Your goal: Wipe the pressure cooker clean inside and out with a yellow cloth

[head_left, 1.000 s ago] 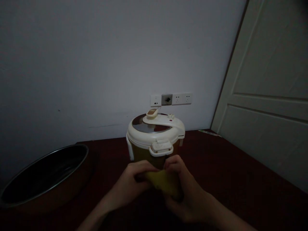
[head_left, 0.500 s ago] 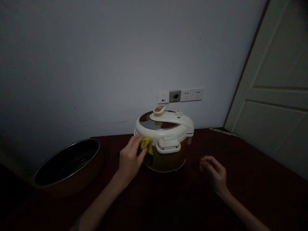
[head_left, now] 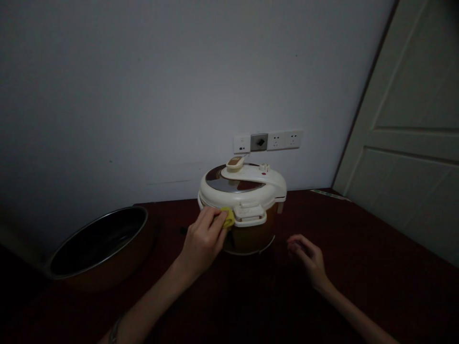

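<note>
A cream-lidded pressure cooker with a yellowish body stands on the dark red table against the wall. My left hand is closed on a small yellow cloth and presses it against the cooker's front left, just under the lid rim beside the latch. My right hand rests low over the table to the right of the cooker, fingers loosely curled and apart, holding nothing.
A large dark metal basin sits on the table at the left. A white socket strip is on the wall behind the cooker. A pale door stands at the right.
Both hands held the cloth together in front of the cooker a second ago. The left hand has since carried it up to the cooker's side, and the right hand let go and dropped right.
</note>
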A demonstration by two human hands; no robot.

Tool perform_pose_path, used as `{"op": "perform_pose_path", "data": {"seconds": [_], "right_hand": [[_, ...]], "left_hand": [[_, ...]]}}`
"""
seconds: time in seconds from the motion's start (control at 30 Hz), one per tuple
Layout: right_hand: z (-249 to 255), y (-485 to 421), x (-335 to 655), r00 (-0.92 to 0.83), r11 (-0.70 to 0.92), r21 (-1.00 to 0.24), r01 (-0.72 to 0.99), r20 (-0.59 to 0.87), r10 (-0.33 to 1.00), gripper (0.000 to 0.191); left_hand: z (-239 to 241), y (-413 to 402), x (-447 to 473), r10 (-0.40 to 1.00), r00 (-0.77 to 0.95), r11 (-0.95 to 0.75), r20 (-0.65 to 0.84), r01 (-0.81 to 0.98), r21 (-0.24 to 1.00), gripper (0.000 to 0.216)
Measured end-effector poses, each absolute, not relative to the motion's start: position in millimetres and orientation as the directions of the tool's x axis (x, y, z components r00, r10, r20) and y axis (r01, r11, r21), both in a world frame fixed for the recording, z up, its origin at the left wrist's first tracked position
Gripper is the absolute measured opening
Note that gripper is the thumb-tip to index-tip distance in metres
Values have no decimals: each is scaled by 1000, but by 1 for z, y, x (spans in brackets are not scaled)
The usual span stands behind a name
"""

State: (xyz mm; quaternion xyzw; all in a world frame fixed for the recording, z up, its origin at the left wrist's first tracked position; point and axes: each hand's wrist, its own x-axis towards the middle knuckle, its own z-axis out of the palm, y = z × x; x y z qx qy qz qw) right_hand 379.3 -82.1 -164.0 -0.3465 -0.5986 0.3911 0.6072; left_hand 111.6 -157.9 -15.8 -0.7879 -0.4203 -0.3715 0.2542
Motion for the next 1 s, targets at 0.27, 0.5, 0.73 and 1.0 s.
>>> {"op": "perform_pose_path", "data": {"seconds": [0.27,0.5,0.73,1.0], "right_hand": [[-146,-88,379,-41,653,-746,126,654,755,11],[-87,-154,326,-416,309,-939,-151,343,842,33],[-65,-154,301,-292,230,-966,-122,256,921,32],[-58,-134,319,-68,364,-931,41,361,930,29]], "left_hand": [[-24,-173,126,638,317,-611,701,763,211,16],[-36,-190,142,823,-8,-461,568,576,675,9],[-41,-180,145,941,-172,-253,290,208,945,23],[-42,-163,157,997,-69,-35,34,-14,999,36]]}}
